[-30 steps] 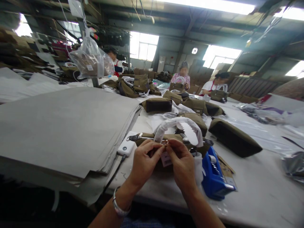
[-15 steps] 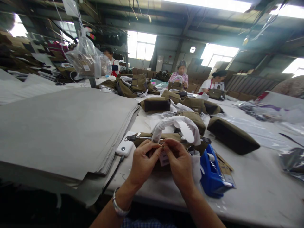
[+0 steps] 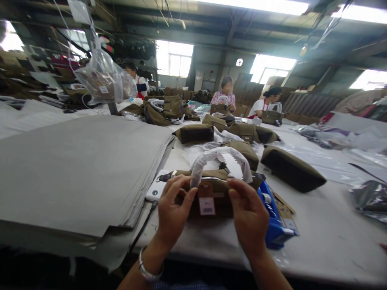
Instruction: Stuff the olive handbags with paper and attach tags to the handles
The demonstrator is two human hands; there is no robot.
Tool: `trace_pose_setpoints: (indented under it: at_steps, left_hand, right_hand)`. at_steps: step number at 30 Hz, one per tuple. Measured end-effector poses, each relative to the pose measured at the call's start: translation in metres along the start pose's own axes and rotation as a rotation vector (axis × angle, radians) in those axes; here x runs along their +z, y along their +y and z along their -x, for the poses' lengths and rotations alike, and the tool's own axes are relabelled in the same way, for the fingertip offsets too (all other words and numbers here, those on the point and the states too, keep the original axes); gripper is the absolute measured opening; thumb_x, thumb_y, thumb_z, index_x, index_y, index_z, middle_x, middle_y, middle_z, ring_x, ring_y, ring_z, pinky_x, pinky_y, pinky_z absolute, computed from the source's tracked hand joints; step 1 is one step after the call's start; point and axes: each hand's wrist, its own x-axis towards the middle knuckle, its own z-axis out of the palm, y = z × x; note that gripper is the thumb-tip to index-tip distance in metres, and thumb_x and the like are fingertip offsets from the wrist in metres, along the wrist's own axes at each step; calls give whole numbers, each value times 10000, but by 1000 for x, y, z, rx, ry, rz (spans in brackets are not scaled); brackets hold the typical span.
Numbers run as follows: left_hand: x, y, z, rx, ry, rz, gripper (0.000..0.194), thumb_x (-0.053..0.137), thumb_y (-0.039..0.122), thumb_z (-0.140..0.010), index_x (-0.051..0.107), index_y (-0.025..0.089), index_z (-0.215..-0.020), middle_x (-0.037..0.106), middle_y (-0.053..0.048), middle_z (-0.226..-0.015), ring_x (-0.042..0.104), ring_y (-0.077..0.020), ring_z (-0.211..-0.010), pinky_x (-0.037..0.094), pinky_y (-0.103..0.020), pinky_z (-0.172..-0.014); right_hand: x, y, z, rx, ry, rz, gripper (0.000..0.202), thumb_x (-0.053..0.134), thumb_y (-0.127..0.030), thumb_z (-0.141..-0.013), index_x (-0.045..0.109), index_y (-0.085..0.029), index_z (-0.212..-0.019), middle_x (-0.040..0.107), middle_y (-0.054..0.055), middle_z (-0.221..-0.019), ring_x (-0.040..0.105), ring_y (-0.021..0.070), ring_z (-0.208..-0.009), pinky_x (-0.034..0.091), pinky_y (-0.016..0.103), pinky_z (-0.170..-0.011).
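Observation:
An olive bag (image 3: 222,201) stands upright at the table's near edge, its handle (image 3: 207,157) wrapped in white and arching above the zipper. A brown tag with a white barcode label (image 3: 207,205) hangs on its front. My left hand (image 3: 175,205) is at the bag's left side, thumb and index finger pinched at the base of the wrapped handle. At the right side, my right hand (image 3: 249,213) has its fingertips on the bag's upper edge near the other handle base, thumb close to the index finger; what it pinches is too small to make out.
A blue tape dispenser (image 3: 273,225) stands right of the bag. Left are a white device (image 3: 155,189) with a black cable and a stack of large grey sheets (image 3: 75,169). More olive bags (image 3: 292,168) lie beyond. Several people are at the far side.
My hands have moved apart from the middle of the bag, left hand to the left and right hand to the right. The tag they met at now hangs uncovered.

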Motion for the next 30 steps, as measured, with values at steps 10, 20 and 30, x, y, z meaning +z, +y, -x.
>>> trace_pose_setpoints:
  at_steps: [10,20,30]
  left_hand:
    - [2,-81,50,-403,-119,-18,625,566,543,-960,447,215,-1479,532,-150,-1498,453,-303,-1444,374,-474,-1194]
    - [-31,-37,-14,-435,-220,-468,688,410,596,-998,421,175,-1542,518,-216,-1513,486,-404,-1402,384,-619,-1135]
    - [-7,-57,-20,-124,-554,-546,536,466,429,-1008,538,169,-1472,453,-145,-1584,372,-320,-1495,339,-526,-1219]
  right_hand:
    - [-46,88,10,368,-55,178,789,417,-777,-899,653,-155,-1323,628,175,-1382,450,378,-1421,278,571,-1195]
    - [-42,73,-61,156,-302,516,600,434,-699,-940,792,-251,-1120,784,146,-1060,694,413,-1101,468,619,-1002]
    - [-7,28,-133,-177,-289,398,525,420,-324,-994,520,-163,-1483,454,106,-1580,403,232,-1477,287,427,-1247]
